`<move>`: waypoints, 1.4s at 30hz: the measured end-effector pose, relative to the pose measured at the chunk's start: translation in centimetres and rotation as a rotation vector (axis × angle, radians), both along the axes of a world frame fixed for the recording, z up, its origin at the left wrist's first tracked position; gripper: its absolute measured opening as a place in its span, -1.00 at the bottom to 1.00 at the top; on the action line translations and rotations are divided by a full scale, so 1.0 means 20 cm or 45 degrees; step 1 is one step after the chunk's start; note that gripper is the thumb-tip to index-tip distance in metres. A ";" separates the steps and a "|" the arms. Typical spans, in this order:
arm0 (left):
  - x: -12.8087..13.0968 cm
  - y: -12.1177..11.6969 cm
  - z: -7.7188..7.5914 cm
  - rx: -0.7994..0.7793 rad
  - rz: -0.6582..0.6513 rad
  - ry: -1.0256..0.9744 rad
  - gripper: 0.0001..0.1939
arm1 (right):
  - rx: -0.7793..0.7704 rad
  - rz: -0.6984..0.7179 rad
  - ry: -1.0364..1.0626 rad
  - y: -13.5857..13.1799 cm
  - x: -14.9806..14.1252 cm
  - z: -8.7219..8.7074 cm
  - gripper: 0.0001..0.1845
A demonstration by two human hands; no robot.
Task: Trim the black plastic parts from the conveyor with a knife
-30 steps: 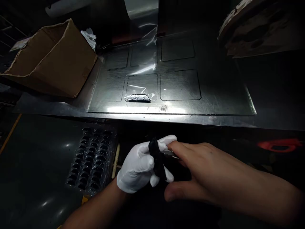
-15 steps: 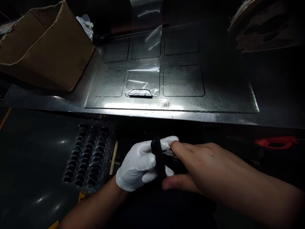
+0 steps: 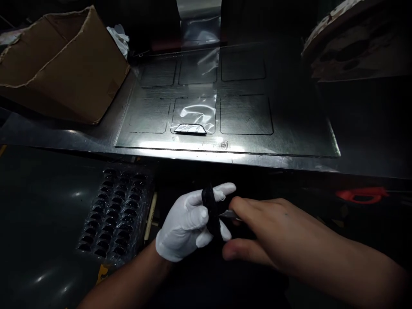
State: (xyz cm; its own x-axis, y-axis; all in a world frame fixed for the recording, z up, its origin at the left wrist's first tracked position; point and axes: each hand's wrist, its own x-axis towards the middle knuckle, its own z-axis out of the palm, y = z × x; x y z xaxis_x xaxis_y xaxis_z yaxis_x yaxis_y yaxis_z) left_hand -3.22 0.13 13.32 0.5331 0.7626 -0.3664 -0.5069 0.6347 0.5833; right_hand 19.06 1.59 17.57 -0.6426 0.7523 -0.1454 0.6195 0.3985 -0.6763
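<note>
My left hand (image 3: 183, 223), in a white glove, grips a narrow black part (image 3: 212, 212) between thumb and fingers, held upright below the bench edge. My bare right hand (image 3: 264, 227) is closed around a small blade, seemingly a knife (image 3: 229, 214); its handle is hidden in the fingers. The pointed tip lies close to the right edge of the black part; whether they touch I cannot tell. On the bench, a dark trapezoid piece (image 3: 189, 128) sits at the lower end of a clear plastic film strip (image 3: 199, 105).
A cardboard box (image 3: 74, 86) stands at the bench's left. Below it lies a clear tray (image 3: 111, 214) with rows of black pieces, beside a yellowish stick (image 3: 150, 216). A red-handled tool (image 3: 362, 195) is at right. A glass-like sheet (image 3: 299, 141) covers part of the bench.
The right hand has drawn slightly away from the black part, and the blade now shows more clearly. The left hand still holds the part. The view has shifted a little.
</note>
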 end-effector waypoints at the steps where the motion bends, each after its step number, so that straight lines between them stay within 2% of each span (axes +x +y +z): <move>1: 0.00 0.00 0.00 0.009 0.013 0.006 -0.35 | -0.029 -0.025 0.053 0.01 0.02 0.02 -0.54; 2: 0.00 0.00 0.01 0.019 0.021 0.018 -0.37 | -0.013 -0.065 0.096 0.02 0.05 0.03 -0.62; 4: 0.00 0.01 0.02 0.048 0.012 0.054 -0.44 | 0.148 -0.147 0.133 0.05 0.10 0.05 -0.68; 7: 0.00 0.01 0.04 0.072 -0.027 0.114 -0.48 | 0.440 -0.162 0.116 0.07 0.14 0.06 -0.58; 10: 0.00 0.00 0.05 0.056 -0.075 0.182 -0.44 | 0.538 -0.115 0.088 0.08 0.13 0.06 -0.56; 14: 0.00 -0.01 0.07 0.037 -0.134 0.325 -0.37 | 0.549 -0.089 0.027 0.08 0.11 0.06 -0.62; 22: 0.00 0.00 0.11 0.060 -0.239 0.592 -0.48 | 0.649 -0.098 -0.138 0.07 0.10 0.05 -0.66; 27: -0.02 0.01 0.08 0.051 -0.281 0.539 -0.46 | 0.646 -0.086 -0.177 0.08 0.09 0.04 -0.69; 33: -0.03 0.02 0.05 -0.010 -0.235 0.358 -0.53 | 0.671 -0.011 -0.193 0.10 0.08 0.09 -0.68; 37: -0.03 0.01 0.05 0.006 -0.156 0.277 -0.48 | 0.520 -0.090 -0.126 0.08 0.08 0.08 -0.65; 42: -0.04 0.01 0.06 0.053 -0.134 0.325 -0.44 | 0.376 -0.081 -0.113 0.05 0.05 0.05 -0.65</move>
